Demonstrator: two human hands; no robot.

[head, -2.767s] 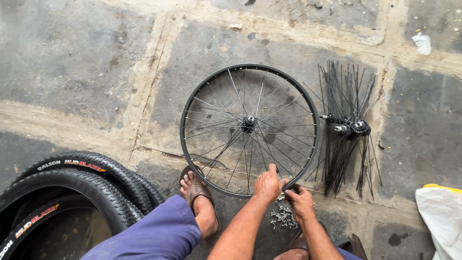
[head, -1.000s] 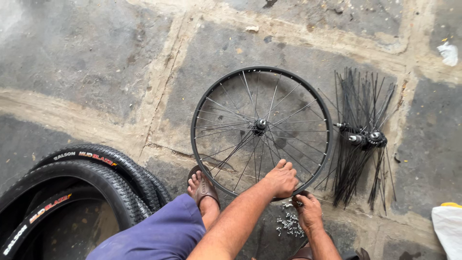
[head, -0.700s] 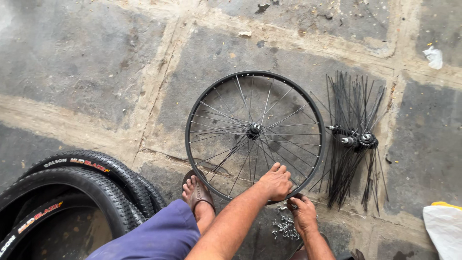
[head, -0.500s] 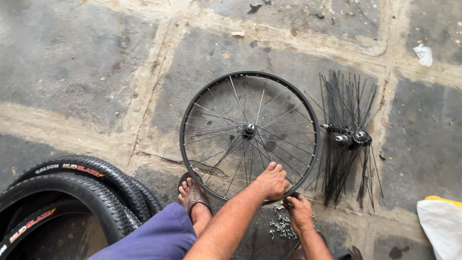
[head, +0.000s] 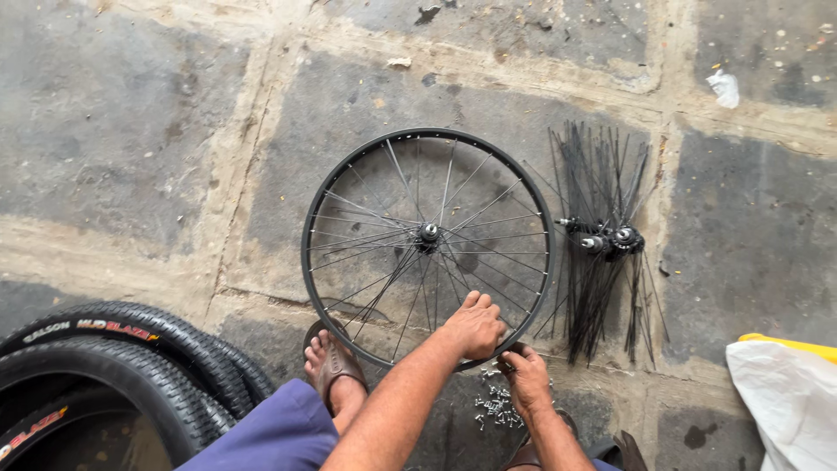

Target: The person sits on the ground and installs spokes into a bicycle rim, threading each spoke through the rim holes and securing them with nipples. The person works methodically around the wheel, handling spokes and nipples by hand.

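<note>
A black bicycle wheel rim (head: 307,235) with thin metal spokes and a central hub (head: 428,232) lies flat on the stone floor. My left hand (head: 475,324) rests on the spokes at the near edge of the rim, fingers curled onto them. My right hand (head: 526,378) sits just outside the rim's near edge, fingers closed around a small dark tool pressed against the rim. A pile of small silver spoke nipples (head: 493,406) lies right beside that hand.
Two hubs bristling with loose black spokes (head: 602,240) lie right of the wheel. Knobby black tyres (head: 131,366) are stacked at lower left. My sandalled foot (head: 331,366) touches the rim. A white bag (head: 789,397) sits at lower right, and paper scraps (head: 724,85) lie far off.
The view has shifted a little; both hands stay at the near edge of the rim. My left hand has slid slightly along the spokes. The wheel has not visibly moved.
</note>
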